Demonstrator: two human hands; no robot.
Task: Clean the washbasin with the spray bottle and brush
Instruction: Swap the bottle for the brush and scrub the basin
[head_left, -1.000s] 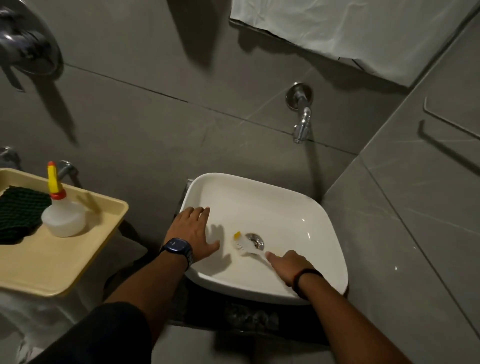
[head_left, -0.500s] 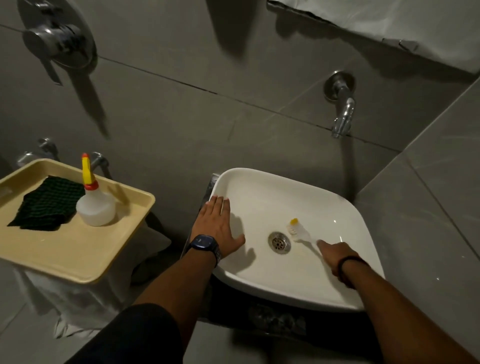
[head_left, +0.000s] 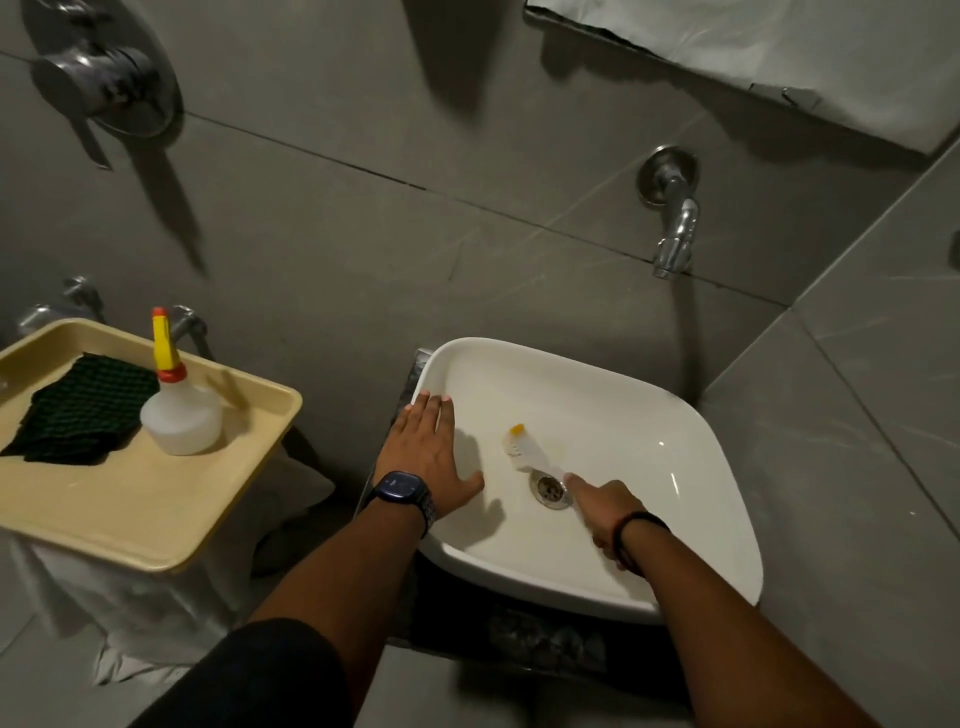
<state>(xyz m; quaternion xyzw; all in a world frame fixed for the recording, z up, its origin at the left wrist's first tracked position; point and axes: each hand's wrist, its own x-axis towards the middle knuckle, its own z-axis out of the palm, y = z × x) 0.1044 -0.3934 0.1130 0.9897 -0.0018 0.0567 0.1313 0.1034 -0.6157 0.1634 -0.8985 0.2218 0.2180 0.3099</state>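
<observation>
right hand (head_left: 602, 512): gripping brush (head_left: 524, 451), head inside washbasin (head_left: 701, 447) just left of drain (head_left: 550, 488) | left hand (head_left: 428, 452): flat, fingers spread on basin's left rim | spray bottle (head_left: 179, 410): upright on tray (head_left: 130, 509)

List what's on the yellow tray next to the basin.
On the tray: a spray bottle standing upright and a dark green cloth lying flat beside it. Whatever lies under the cloth is covered. The tray's far left end is out of frame.

Dim bathroom light from above, long wall shadows, wide-angle bending at edges, slight blur
</observation>
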